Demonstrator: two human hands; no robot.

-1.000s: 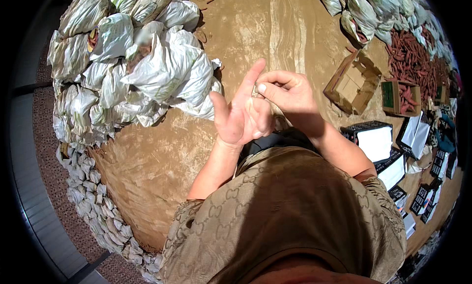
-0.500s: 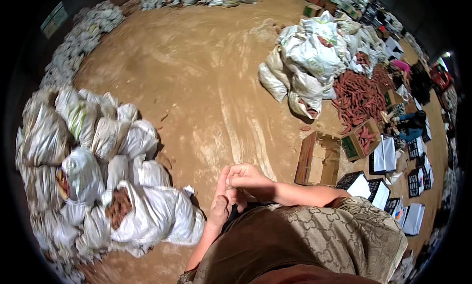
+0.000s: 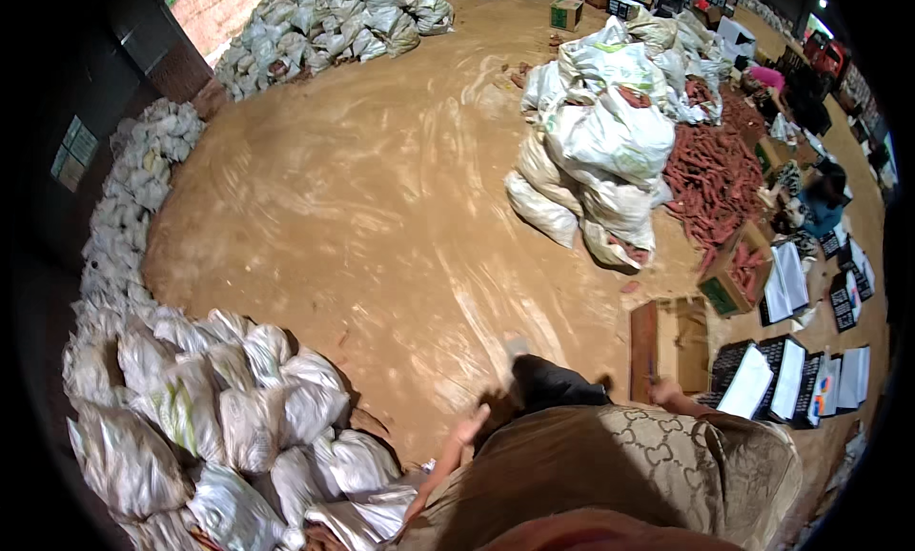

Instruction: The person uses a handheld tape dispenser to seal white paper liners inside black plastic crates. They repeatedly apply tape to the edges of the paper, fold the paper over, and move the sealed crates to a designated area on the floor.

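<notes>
My left hand [image 3: 469, 425] hangs at my left side over the dirt floor, its fingers stretched out and nothing in them. Off to my right, my right hand [image 3: 664, 393] overlaps the near end of an open cardboard box [image 3: 644, 346] in the picture; I cannot tell if they touch. Its fingers are small and blurred, look loosely apart, and no held thing shows. One dark trouser leg [image 3: 553, 383] reaches forward between the hands. White woven sacks [image 3: 253, 422] are stacked close to my left hand.
Ahead to the right stand bulging sacks [image 3: 610, 141] beside a heap of red sweet potatoes [image 3: 710, 179]. A filled carton [image 3: 739, 270] and black crates with white liners [image 3: 746, 381] line the right side. People crouch near the heap. More sacks [image 3: 133, 208] run along the left wall.
My hands were together in front of me and have parted, the left going down to my side, the right out toward the box. The view has shifted, and a leg has come forward.
</notes>
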